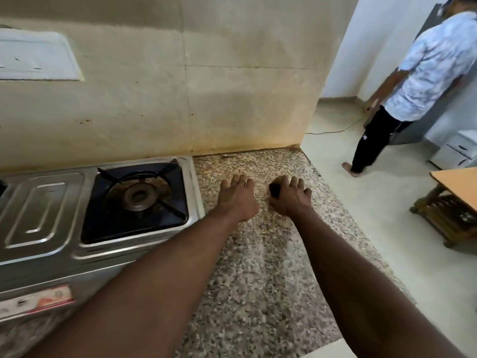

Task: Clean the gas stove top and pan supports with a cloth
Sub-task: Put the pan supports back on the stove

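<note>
A stainless steel gas stove (41,210) stands on the left of a speckled granite counter (258,267). Its right burner (136,195) sits in a dark square tray under a black pan support (169,206). Both of my hands rest on the counter to the right of the stove. My left hand (236,196) lies palm down with its fingers apart and holds nothing. My right hand (290,196) has curled fingers closed on a small black object (275,189) at the thumb. I cannot tell what that object is. No cloth shows.
A stained wall runs behind the stove and counter. The counter's right edge drops to a pale floor. Another person (413,81) stands at the back right near a grey appliance. A wooden table (449,200) is at the right edge.
</note>
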